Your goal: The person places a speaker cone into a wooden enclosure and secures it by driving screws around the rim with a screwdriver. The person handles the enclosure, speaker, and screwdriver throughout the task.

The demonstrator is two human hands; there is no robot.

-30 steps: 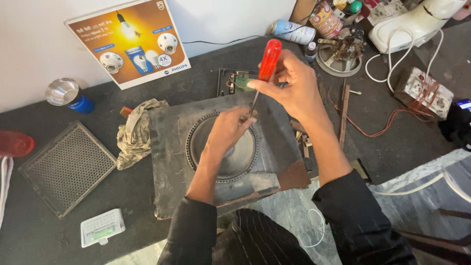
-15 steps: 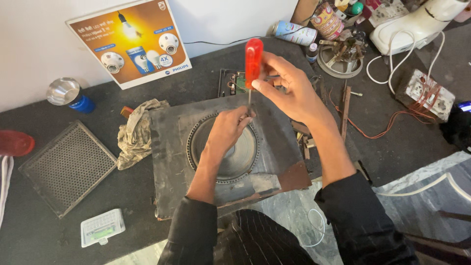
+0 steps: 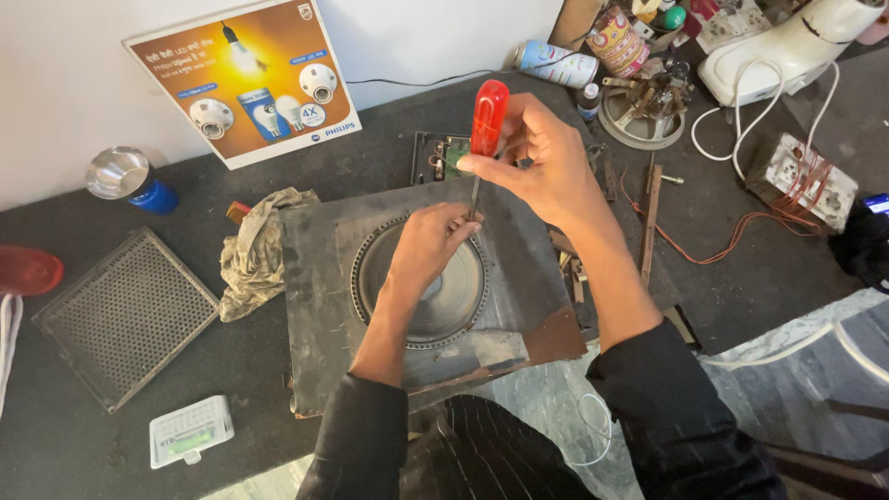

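The speaker panel (image 3: pixel 519 278) lies near the bench's front edge, its round cone unit (image 3: pixel 421 278) seemingly fastened yet; screw work looks midway. The left hand (image 3: pixel 426 245), fingers curled together, steadies the screwdriver (image 3: pixel 487 120) tip on the rim. Just beyond, the right hand (image 3: pixel 542 162) is clamped round the red handle, shaft upright.

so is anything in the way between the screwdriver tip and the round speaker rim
Nothing separate blocks it. The right hand holds the red-handled screwdriver upright, its shaft running down to the speaker rim, where the left hand covers the tip.
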